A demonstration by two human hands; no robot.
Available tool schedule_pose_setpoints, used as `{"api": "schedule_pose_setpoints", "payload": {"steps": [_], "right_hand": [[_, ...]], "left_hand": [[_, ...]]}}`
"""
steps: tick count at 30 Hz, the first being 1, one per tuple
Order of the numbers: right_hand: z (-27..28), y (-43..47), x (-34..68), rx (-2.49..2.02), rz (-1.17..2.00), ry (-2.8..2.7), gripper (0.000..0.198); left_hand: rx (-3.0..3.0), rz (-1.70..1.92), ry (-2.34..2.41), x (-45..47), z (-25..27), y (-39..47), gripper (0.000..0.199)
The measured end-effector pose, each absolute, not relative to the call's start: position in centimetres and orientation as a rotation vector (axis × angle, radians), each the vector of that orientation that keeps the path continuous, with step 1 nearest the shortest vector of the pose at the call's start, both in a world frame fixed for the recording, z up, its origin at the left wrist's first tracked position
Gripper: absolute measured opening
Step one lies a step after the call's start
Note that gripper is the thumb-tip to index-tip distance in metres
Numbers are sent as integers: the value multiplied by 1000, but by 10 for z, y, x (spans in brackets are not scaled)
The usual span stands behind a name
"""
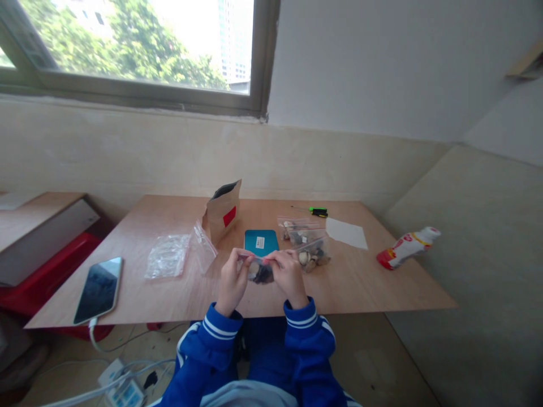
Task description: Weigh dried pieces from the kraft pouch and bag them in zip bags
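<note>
My left hand (232,280) and my right hand (289,275) together pinch the top edge of a small clear zip bag (259,271) with dark and pale small pieces inside. I hold it above the near edge of the wooden table (373,288). Just behind it lie a teal tin (260,242) with a white label and two more clear bags with similar pieces, one bag (313,254) near my right hand and a second bag (297,228) behind it.
A brown paper pouch (222,212) with a red label stands open at the centre back. Empty clear bags (167,255) lie left. A phone (99,289) on a cable rests at the left edge. A screwdriver (318,212), white paper (347,232) and a toppled white bottle (406,246) sit right.
</note>
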State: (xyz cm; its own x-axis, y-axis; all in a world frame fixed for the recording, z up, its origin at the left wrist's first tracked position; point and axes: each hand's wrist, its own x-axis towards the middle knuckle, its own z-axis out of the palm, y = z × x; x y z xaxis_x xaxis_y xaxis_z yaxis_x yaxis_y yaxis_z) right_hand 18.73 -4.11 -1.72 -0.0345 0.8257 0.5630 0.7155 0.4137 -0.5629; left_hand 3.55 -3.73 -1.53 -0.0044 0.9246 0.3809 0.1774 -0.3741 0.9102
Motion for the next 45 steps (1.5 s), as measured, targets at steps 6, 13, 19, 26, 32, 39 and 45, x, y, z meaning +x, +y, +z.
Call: {"api": "schedule_pose_setpoints", "payload": {"steps": [6,13,19,26,32,39,45], "right_hand": [[-25,-36,198,-1355,147,-1784,18],[-29,-28,207,-1321,210,-1807,21],[-39,-27,210,-1289,401,-1774,23],[-28,-44,209,-1229,703,-1631,30],[-20,-56,217,-1179,777,-1479,40],[-43,-61,213,-923,1268,-1314,61],[-31,-70,222,-1019,1244,-1343,51]], "left_hand": [[1400,1500,1142,28,-20,-31,18],[1334,1541,1083,22,-24,-23,21],[1182,1566,1060,14,-23,-26,24],[899,1631,1002,14,-27,-26,26],[694,1603,882,22,-19,-27,25],[662,1644,887,35,-23,-24,23],[576,1590,883,37,-26,-23,30]]}}
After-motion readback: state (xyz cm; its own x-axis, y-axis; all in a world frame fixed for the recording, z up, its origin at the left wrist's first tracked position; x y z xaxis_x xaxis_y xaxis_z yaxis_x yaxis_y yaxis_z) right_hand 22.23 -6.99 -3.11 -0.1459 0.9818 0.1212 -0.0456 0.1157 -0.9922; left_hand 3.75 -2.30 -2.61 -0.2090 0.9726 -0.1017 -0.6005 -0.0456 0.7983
